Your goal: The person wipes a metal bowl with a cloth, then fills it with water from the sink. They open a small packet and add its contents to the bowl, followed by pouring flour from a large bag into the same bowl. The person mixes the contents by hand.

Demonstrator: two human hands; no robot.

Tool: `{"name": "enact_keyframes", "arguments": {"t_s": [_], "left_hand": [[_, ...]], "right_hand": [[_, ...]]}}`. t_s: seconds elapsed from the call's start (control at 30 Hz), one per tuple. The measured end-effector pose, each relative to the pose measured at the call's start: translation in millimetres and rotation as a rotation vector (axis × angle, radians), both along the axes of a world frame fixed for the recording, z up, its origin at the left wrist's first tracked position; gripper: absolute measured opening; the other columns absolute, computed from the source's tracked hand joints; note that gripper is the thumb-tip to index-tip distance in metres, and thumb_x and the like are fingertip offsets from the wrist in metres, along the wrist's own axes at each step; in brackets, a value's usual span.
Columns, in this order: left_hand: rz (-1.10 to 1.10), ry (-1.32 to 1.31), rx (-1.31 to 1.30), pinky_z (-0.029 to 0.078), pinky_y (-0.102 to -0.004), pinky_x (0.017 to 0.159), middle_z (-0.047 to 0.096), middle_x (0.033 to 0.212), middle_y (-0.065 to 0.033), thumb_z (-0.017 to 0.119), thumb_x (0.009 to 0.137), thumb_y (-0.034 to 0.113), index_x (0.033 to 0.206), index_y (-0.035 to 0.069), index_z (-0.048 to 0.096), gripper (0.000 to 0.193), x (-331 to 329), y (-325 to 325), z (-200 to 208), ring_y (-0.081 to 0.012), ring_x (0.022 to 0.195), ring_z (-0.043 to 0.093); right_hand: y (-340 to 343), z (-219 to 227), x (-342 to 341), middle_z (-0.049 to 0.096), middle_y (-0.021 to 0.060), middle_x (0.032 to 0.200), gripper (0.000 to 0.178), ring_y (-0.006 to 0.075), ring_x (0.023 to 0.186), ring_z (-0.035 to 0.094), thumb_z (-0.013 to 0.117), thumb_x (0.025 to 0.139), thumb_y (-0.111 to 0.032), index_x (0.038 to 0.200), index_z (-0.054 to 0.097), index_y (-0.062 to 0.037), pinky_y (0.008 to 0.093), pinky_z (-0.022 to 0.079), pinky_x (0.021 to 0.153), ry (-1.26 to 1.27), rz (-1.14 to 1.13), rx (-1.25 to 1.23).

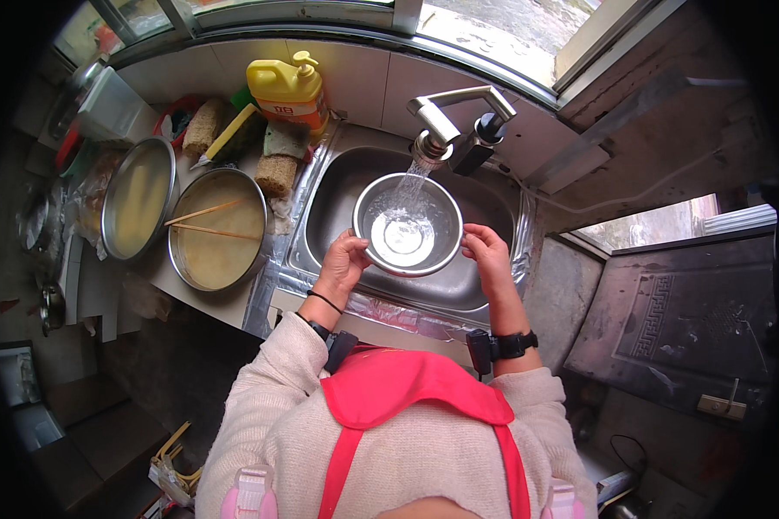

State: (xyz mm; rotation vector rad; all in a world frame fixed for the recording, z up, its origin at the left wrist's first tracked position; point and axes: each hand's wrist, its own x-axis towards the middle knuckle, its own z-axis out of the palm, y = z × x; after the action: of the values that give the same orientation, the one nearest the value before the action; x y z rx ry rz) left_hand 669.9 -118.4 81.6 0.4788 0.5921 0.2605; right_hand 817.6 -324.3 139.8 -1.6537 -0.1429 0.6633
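A round stainless steel bowl (374,227) is held between my two hands over the sink (320,212). Water streams from the metal faucet (441,125) into the bowl and pools on its bottom. My left hand (345,262) grips the rim at the bowl's lower left, thumb on top. On the right side, my right hand (488,253) pinches the rim with its fingers. The fingers below the rim are partly hidden on both sides.
Left of the sink, a large metal basin (216,242) holds pale liquid, with chopsticks (208,212) across it. Beside it stands another basin (134,203) with yellowish pieces. A yellow pump jug (287,91) stands behind the sink's left corner. A dark door (675,316) is at the right.
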Motion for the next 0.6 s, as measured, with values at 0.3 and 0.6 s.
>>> {"name": "enact_keyframes", "arguments": {"t_s": [0.3,0.6], "left_hand": [[-0.003,0.004,0.005,0.051,-0.0363,0.070,0.056,0.079,-0.0052,0.055,0.067,0.000,0.079,0.007,0.049,0.014,-0.7,0.0,3.3,-0.0189,0.073,0.059],[0.001,0.007,0.000,0.051,-0.0369,0.070,0.056,0.079,-0.0057,0.054,0.067,0.000,0.077,0.007,0.048,0.014,-1.8,-0.5,1.5,-0.0193,0.073,0.058]], "right_hand": [[0.0,-0.6,-0.1,0.059,0.0037,0.091,0.024,0.0093,0.080,0.056,0.053,0.083,-0.014,0.103,0.056,-0.0010,0.0216,0.046,0.069,0.000,0.000,-0.004],[-0.7,-2.1,-1.4,0.059,0.0037,0.091,0.025,0.0097,0.080,0.056,0.053,0.083,-0.014,0.104,0.055,-0.0010,0.0216,0.045,0.069,0.009,0.005,-0.008]]}}
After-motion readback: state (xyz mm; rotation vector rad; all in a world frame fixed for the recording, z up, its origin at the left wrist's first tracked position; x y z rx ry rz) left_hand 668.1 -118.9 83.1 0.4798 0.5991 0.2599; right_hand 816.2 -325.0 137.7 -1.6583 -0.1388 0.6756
